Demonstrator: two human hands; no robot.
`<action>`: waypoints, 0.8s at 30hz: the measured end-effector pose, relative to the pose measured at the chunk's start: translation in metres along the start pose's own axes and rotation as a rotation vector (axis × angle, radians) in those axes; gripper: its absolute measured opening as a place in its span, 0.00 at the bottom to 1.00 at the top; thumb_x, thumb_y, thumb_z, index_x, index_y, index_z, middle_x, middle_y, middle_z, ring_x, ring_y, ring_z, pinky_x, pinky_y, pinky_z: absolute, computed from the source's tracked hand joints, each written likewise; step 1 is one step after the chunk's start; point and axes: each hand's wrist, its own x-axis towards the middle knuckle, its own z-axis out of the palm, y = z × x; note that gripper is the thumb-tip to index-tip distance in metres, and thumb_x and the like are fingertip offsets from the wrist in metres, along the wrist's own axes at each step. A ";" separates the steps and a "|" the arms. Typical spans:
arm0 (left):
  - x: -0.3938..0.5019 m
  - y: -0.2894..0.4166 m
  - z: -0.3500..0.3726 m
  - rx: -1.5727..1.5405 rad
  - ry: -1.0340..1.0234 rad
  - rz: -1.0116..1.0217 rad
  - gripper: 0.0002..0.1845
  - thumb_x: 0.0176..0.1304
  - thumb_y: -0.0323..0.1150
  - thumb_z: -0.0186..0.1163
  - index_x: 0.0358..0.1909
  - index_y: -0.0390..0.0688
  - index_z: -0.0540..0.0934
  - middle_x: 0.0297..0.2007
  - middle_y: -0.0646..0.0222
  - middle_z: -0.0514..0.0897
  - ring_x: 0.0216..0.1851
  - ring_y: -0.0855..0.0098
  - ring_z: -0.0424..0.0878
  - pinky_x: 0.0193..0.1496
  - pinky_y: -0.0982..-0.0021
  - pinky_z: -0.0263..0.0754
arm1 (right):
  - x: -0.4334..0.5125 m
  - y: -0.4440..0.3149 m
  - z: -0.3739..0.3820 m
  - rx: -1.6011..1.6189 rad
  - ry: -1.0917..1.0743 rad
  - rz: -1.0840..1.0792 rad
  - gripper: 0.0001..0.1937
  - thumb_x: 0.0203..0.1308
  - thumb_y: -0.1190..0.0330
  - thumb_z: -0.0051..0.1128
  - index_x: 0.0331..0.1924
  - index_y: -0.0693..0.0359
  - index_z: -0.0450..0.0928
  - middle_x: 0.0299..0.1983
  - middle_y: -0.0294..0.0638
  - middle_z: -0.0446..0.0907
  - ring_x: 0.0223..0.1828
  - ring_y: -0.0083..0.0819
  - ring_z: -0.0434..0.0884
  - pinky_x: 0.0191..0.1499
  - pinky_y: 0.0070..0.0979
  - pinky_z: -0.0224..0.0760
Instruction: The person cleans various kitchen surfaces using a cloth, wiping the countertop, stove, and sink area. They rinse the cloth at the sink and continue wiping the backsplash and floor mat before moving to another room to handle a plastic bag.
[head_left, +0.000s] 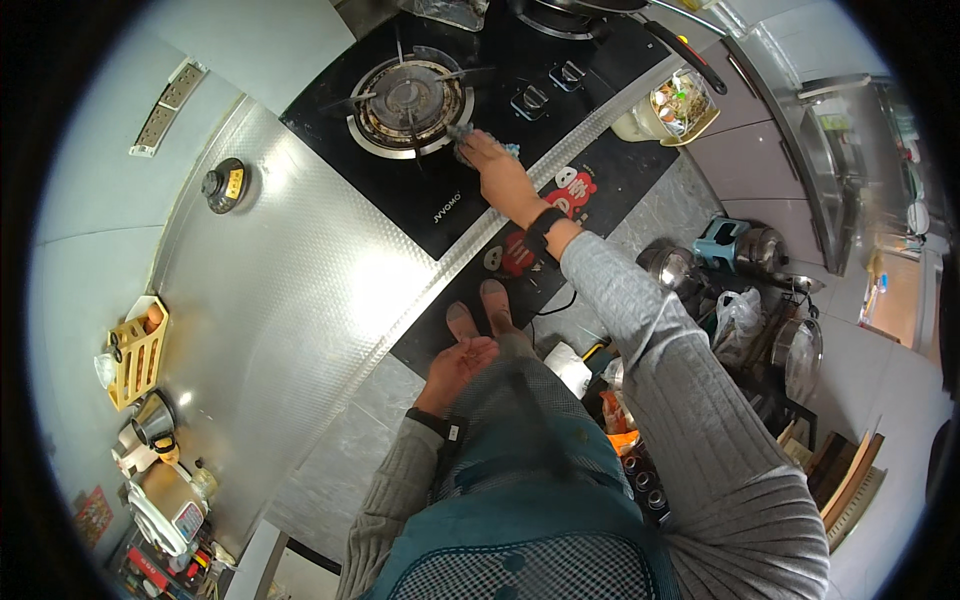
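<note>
My right hand (499, 171) presses a grey scouring pad (460, 139) onto the black glass gas hob (465, 196), at the lower right edge of the left burner (409, 96). A bit of blue and white material (513, 150) shows beside the fingers; whether it is part of what I hold I cannot tell. The burner's ring is stained brown. Two control knobs (534, 100) sit to the right of it. My left hand (459, 373) hangs in front of my apron, palm up, with nothing in it.
A pan with a black handle (686, 56) stands on the far burner. A bin of scraps (681, 105) hangs at the counter's right. A dark jar (225, 185) and an egg rack (139, 356) stand on the steel counter (300, 247). Pots (671, 270) and bags crowd the floor at right.
</note>
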 end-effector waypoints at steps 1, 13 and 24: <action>0.000 0.002 0.002 -0.011 0.041 -0.030 0.25 0.81 0.41 0.48 0.61 0.24 0.74 0.59 0.46 0.81 0.60 0.57 0.82 0.66 0.62 0.77 | -0.001 -0.004 -0.003 0.036 0.020 0.034 0.23 0.54 0.86 0.50 0.54 0.65 0.82 0.62 0.53 0.78 0.66 0.51 0.75 0.67 0.39 0.70; -0.022 0.018 0.004 0.068 0.086 0.054 0.24 0.82 0.40 0.47 0.60 0.27 0.76 0.58 0.49 0.83 0.59 0.59 0.83 0.63 0.64 0.79 | 0.102 0.055 -0.044 -0.084 0.366 0.046 0.20 0.54 0.83 0.52 0.53 0.64 0.81 0.45 0.56 0.82 0.47 0.58 0.82 0.52 0.43 0.76; -0.018 0.020 0.010 0.065 0.083 0.022 0.25 0.81 0.42 0.51 0.64 0.30 0.74 0.61 0.53 0.82 0.61 0.63 0.82 0.66 0.65 0.76 | 0.049 0.038 -0.034 0.084 0.194 0.223 0.03 0.59 0.73 0.58 0.35 0.62 0.82 0.40 0.52 0.84 0.45 0.52 0.84 0.49 0.43 0.79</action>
